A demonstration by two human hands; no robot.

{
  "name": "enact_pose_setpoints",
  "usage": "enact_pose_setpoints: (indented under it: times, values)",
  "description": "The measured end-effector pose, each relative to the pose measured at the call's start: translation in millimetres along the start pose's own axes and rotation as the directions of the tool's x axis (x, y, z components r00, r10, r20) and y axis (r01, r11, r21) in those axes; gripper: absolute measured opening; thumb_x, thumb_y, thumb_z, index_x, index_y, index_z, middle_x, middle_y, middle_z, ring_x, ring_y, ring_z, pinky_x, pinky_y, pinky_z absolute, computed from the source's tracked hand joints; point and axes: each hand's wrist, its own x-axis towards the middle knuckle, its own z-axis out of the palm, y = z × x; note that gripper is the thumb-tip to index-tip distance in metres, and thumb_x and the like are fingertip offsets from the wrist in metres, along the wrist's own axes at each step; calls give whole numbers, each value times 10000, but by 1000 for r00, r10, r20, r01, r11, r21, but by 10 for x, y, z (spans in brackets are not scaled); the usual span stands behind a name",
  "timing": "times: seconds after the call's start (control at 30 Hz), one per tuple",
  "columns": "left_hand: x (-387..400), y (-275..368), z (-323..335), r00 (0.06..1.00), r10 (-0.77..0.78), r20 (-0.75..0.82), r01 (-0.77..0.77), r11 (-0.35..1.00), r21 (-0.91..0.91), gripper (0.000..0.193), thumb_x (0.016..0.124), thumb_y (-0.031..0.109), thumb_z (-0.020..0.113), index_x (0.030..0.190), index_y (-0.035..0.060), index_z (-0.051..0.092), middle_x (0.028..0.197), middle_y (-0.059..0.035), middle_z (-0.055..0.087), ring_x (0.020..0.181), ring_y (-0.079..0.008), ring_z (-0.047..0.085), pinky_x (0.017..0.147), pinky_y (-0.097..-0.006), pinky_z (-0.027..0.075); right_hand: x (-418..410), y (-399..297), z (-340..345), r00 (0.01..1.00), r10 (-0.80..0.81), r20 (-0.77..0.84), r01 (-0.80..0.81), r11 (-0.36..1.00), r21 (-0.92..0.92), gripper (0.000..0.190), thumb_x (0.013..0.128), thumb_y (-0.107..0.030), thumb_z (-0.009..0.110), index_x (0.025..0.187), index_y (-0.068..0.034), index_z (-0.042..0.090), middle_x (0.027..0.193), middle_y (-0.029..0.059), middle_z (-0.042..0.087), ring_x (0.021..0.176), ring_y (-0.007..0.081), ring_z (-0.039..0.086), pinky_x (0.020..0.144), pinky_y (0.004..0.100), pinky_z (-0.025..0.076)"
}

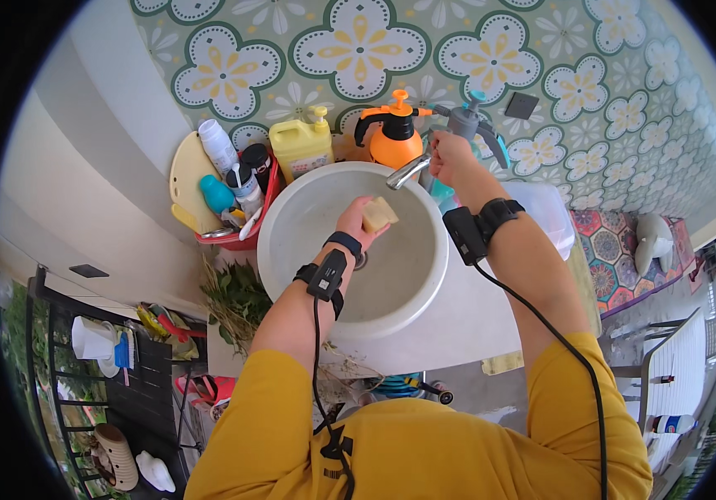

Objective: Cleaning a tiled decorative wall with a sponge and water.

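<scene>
My left hand [358,224] is inside a round white washbasin [436,250], holding a pale yellow block [378,215] that could be a sponge or a bar of soap. Curled fingers of my right hand [450,157] close around the top end of the chrome faucet [408,173], hiding its lever. The faucet's spout points down over the basin's back right, just above the block. I cannot make out running water. Part of the metal drain shows beside my left wrist.
Behind the basin stand a yellow pump jug [301,148], an orange pressure sprayer [394,140] and a grey one [463,122]. At left are a red basket [225,240] of bottles and leafy stems [236,294]. A clear plastic box [542,215] sits at right.
</scene>
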Motion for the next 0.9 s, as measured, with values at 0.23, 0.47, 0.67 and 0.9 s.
enact_pose_setpoints:
  times: [0.23,0.47,0.67,0.9]
  values:
    - [-18,-20,47,1000,-7,-3,7,1000,-17,380,820,203,558,1155,80,426,1183,-124,479,1094,-292,484,941,-486,381,21,-41,-25,1000,30,-2,-29,999,33,263,841,-198,490,607,-105,415,501,-38,279,412,79,224,400,235,182]
    - [26,-74,-41,999,-46,-14,45,999,-29,296,866,206,467,1132,84,425,1198,-128,471,1124,-298,464,984,-501,333,-133,511,-341,970,-243,-7,239,959,-151,444,883,-440,433,781,-25,551,539,-4,397,442,104,345,430,259,286]
    - [113,-77,-162,992,-89,-94,100,988,119,302,863,191,468,1134,68,415,1166,-125,491,1076,-285,501,951,-486,378,-317,1504,-651,751,-470,463,522,-6,-853,211,769,-187,560,914,-34,573,950,121,554,982,284,514,882,390,366]
    - [200,2,-346,994,11,-107,15,969,245,259,827,186,501,1056,68,474,1062,-112,544,992,-278,533,914,-493,403,-338,1533,-652,643,-493,586,598,-156,-786,217,726,-153,577,911,-41,553,943,103,532,1009,259,490,934,373,324]
